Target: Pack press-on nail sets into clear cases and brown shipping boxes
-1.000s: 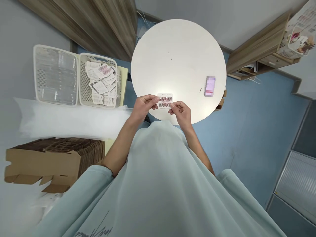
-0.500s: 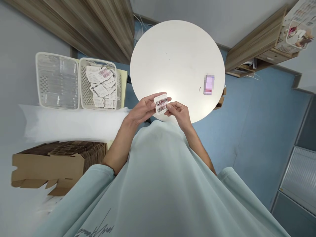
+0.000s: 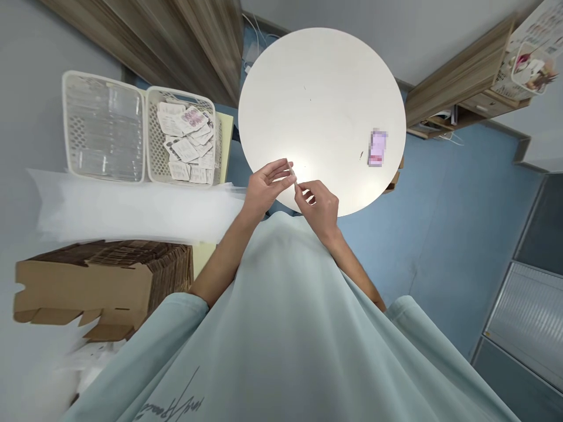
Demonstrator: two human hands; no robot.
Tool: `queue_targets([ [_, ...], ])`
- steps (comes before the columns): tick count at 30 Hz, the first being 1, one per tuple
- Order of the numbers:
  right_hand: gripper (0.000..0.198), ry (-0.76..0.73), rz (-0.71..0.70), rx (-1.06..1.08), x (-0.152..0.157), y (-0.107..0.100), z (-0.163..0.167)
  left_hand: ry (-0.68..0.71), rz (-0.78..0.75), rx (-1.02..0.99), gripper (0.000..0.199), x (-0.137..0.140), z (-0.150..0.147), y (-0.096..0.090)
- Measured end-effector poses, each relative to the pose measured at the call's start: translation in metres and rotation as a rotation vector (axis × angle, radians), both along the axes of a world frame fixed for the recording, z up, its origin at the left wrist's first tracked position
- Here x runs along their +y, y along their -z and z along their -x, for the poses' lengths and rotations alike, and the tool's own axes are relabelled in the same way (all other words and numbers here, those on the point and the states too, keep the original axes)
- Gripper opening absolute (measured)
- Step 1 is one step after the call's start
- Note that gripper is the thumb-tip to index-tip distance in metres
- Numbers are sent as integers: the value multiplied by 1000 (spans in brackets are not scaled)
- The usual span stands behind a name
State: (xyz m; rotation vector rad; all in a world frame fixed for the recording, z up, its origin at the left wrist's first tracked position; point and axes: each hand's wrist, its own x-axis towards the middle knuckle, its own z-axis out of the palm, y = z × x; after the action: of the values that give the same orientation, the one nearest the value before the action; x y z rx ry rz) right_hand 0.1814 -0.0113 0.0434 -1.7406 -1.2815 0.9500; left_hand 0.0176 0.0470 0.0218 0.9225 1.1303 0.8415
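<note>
A small white card of press-on nails (image 3: 291, 169) is turned nearly edge-on above the near edge of the round white table (image 3: 323, 76), so its face hardly shows. Between the thumb and fingers of my left hand (image 3: 263, 190) the card is gripped from the left. The thumb and forefinger of my right hand (image 3: 320, 208) pinch its lower end, with the other fingers curled.
To the left stand a white basket of printed cards (image 3: 152, 140) and a basket of clear plastic cases (image 3: 65, 126). White sheeting (image 3: 136, 212) and flattened cardboard boxes (image 3: 83, 290) lie nearer. A blurred pinkish object (image 3: 377, 146) rests on the table's right side.
The card has been tilted from face-up, where two rows of decorated nails showed, to nearly edge-on. Both hands have turned with it, and the view has shifted slightly.
</note>
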Motion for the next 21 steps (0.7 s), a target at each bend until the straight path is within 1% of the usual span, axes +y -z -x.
queue_targets([
  [2, 37, 40, -16, -13, -1, 3, 0, -28, -16, 46, 65, -3, 2, 5],
  [4, 33, 74, -16, 16, 0, 4, -3, -84, -25, 91, 53, -6, 6, 10],
  [6, 34, 83, 31, 99, 0, 6, -7, -127, -22, 114, 43, -7, 13, 14],
  [8, 40, 77, 102, 205, 1, 8, -11, -125, 2, 89, 39, -8, 20, 15],
  [11, 49, 78, 153, 326, 2, 11, -13, -87, 73, 2, 44, -8, 30, 12],
  [15, 59, 32, 170, 444, 2, 8, -15, -16, 125, -132, 62, -9, 37, 5],
  [18, 64, -44, 214, 532, 2, 4, -13, 98, 135, -224, 77, -9, 38, 0],
  [21, 66, -108, 245, 602, 0, 3, -9, 196, 150, -267, 84, -10, 35, -3],
])
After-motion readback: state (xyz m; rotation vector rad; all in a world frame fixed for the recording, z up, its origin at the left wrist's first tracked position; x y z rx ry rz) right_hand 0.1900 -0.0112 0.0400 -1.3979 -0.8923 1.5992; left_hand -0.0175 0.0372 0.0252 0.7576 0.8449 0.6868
